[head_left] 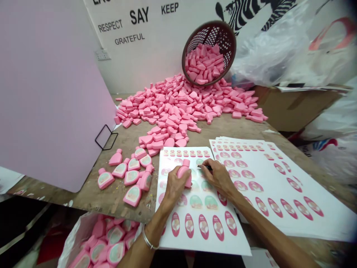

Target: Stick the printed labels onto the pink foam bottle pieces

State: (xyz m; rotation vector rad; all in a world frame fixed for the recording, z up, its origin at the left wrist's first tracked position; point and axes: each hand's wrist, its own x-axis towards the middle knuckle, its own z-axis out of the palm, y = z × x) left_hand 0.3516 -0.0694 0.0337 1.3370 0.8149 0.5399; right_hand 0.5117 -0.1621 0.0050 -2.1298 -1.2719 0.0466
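Observation:
My left hand (175, 186) is closed around a small pink plastic bottle (184, 171), its cap end pointing away from me. Held between the fingers of my right hand (219, 176) is a thin dark pointed tool (206, 167); its exact kind I cannot make out. The tool's tip is over a white sticker sheet (181, 243) printed with oval and dome-shaped labels, next to a green dome label. Both hands are above this sheet. To its left, several pink bottles with labels (133, 194) lie on the wooden table.
A large heap of pink bottles (173, 108) covers the table's back, spilling from a tipped brown basket (232, 41). More sticker sheets (279, 203) lie at right. A pink board (55, 93) stands left. Below the front edge, a white bag (69, 238) holds labelled bottles. Cardboard box (298, 108) at right.

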